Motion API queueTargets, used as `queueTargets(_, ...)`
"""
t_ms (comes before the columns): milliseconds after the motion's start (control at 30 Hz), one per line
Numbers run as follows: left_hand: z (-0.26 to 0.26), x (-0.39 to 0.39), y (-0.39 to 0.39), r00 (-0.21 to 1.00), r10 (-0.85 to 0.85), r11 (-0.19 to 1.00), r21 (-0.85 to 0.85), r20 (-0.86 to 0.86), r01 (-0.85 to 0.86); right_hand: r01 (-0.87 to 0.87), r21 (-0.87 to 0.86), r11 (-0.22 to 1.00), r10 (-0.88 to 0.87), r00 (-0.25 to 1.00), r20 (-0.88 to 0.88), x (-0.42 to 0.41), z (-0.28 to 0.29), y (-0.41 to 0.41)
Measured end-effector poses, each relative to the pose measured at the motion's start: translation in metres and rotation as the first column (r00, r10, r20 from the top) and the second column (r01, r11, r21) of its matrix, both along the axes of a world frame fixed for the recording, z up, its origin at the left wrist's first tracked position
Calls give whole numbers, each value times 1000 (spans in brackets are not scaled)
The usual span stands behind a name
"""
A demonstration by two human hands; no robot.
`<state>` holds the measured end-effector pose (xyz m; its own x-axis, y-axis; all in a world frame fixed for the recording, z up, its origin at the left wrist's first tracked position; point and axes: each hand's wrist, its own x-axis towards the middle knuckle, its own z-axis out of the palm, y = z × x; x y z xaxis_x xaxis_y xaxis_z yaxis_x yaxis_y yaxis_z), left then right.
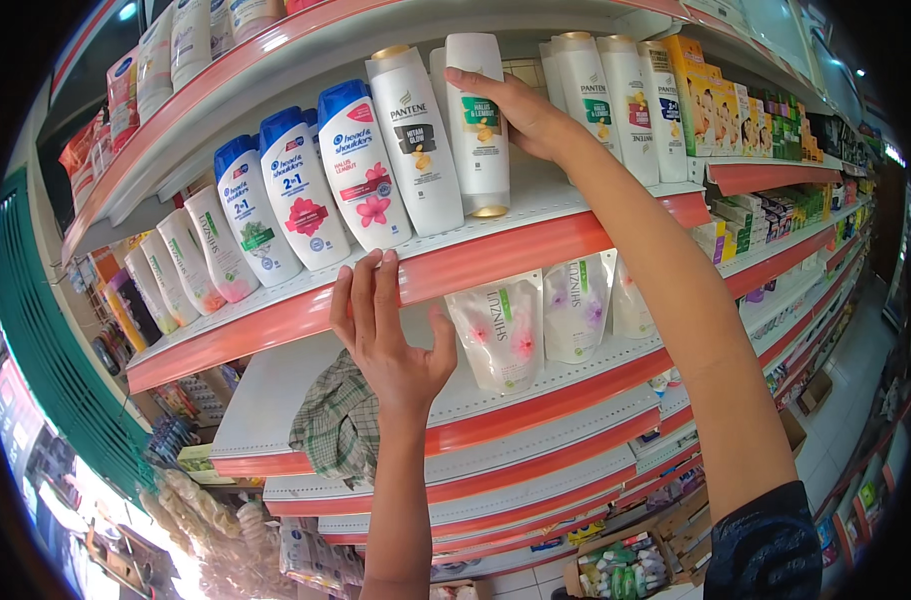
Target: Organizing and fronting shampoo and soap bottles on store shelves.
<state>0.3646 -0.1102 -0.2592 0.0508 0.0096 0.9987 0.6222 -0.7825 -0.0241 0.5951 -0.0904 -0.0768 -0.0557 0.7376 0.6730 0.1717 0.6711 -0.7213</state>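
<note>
My right hand (529, 116) grips the upper part of a white Pantene bottle (484, 176) with a green label. Its thumb lies across the front, its other fingers are mostly hidden, and the gold cap is at the bottom, by the shelf's front. My left hand (395, 352) holds nothing; its fingertips touch the red front strip (493, 259) of the same shelf, thumb spread to the side. Left of the gripped bottle stands a Pantene bottle with a black label (418, 150), beside a Head & Shoulders bottle (365, 172) with pink flowers.
Shinzui bottles (219, 244) stand farther left, more Pantene bottles (590, 97) to the right. Shinzui pouches (496, 334) and a crumpled checked cloth (335, 427) are on the shelf below. Another shelf (290, 41) overhangs the bottles. A carton of bottles (624, 566) sits on the floor.
</note>
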Motion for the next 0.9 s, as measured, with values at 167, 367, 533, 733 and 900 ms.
queueTargets(167, 0, -1, 0, 1000, 16, 1000, -10, -10, -16, 76, -25, 997, -76, 997, -19, -9, -12, -6)
queueTargets(367, 0, 1, -5, 1000, 5, 999, -32, -5, -5, 90, -35, 995, -88, 994, 63, -3, -5, -15)
queueTargets(533, 1, 0, -10, 999, 10, 999, -50, -31, -11, 116, -65, 991, -102, 976, 194, 3, 9, -13)
queueTargets(733, 2, 0, -13, 999, 22, 998, -61, -38, -24, 119, -67, 991, -116, 992, 43, -1, -8, -14)
queueTargets(900, 2, 0, -12, 1000, 14, 997, -73, -25, -16, 42, -49, 998, -47, 993, -112, -6, -25, -4)
